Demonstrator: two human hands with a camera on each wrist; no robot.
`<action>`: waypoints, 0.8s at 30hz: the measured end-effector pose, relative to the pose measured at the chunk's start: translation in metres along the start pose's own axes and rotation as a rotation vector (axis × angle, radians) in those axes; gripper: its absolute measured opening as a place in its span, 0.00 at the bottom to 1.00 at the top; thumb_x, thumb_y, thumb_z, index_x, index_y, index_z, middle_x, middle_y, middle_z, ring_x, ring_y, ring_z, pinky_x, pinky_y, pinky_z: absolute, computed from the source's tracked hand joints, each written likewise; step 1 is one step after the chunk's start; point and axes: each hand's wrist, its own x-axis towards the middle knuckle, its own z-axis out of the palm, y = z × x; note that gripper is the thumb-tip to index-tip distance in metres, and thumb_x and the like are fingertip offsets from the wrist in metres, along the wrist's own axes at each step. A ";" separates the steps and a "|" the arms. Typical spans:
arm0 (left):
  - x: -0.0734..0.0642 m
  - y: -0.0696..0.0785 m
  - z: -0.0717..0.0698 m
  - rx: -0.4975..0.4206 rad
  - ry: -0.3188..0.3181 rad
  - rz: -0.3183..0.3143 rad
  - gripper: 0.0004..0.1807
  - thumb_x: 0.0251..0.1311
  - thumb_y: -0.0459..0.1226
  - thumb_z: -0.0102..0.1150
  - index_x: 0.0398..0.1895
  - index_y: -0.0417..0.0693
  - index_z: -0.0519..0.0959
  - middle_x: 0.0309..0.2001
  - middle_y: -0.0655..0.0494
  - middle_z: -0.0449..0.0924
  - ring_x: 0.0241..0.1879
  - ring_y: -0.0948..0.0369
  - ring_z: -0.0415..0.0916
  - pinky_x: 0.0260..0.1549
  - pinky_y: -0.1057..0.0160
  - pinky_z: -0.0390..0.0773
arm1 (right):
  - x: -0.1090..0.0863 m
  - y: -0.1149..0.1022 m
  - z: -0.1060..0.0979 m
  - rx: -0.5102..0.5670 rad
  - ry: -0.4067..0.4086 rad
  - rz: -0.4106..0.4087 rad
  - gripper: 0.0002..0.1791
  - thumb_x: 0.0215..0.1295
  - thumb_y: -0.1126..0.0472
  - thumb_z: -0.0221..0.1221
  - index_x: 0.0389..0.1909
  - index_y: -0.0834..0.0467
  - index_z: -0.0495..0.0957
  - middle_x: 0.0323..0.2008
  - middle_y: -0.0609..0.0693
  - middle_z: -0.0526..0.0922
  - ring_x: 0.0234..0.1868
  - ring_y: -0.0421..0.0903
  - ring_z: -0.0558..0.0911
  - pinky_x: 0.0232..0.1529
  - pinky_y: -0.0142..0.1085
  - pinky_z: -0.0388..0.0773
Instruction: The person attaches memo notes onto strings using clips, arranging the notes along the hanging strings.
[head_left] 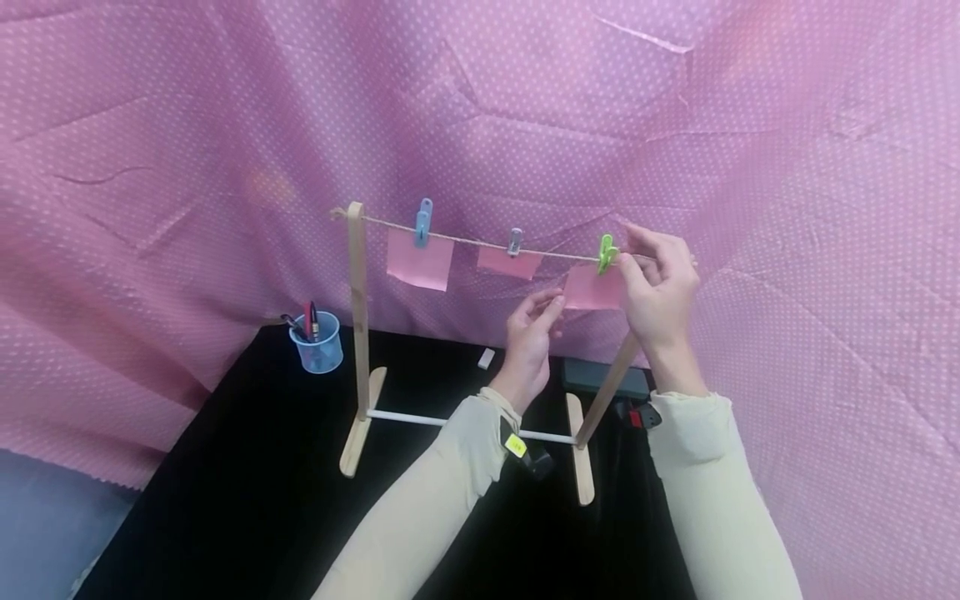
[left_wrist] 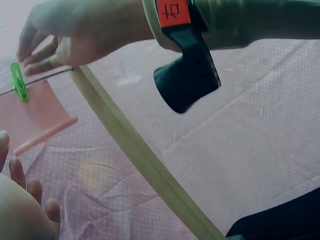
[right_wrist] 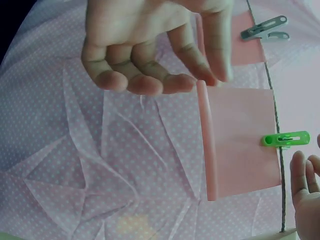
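Note:
A pink sheet of paper hangs from a string under a green clothespin. In the right wrist view, the sheet's lower edge is rolled up. My left hand pinches its lower left corner between thumb and index finger, the other fingers loosely bent. Beside the green clothespin is my right hand; its relaxed fingertips are close to the clip, holding nothing. Farther left on the string hang two more pink papers, one under a blue clothespin, the other under a grey clothespin.
The string runs between two wooden posts joined low down by a white rod. On the black table stand a blue cup with pens, a small white block and a dark green box. A pink dotted cloth hangs behind.

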 end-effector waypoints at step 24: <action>-0.114 -0.060 -0.273 0.744 0.206 -0.133 0.11 0.66 0.34 0.61 0.46 0.35 0.82 0.40 0.46 0.84 0.34 0.60 0.78 0.33 0.65 0.77 | -0.331 0.124 -0.075 0.007 0.025 0.756 0.12 0.65 0.71 0.62 0.46 0.75 0.80 0.32 0.40 0.88 0.30 0.35 0.86 0.33 0.28 0.82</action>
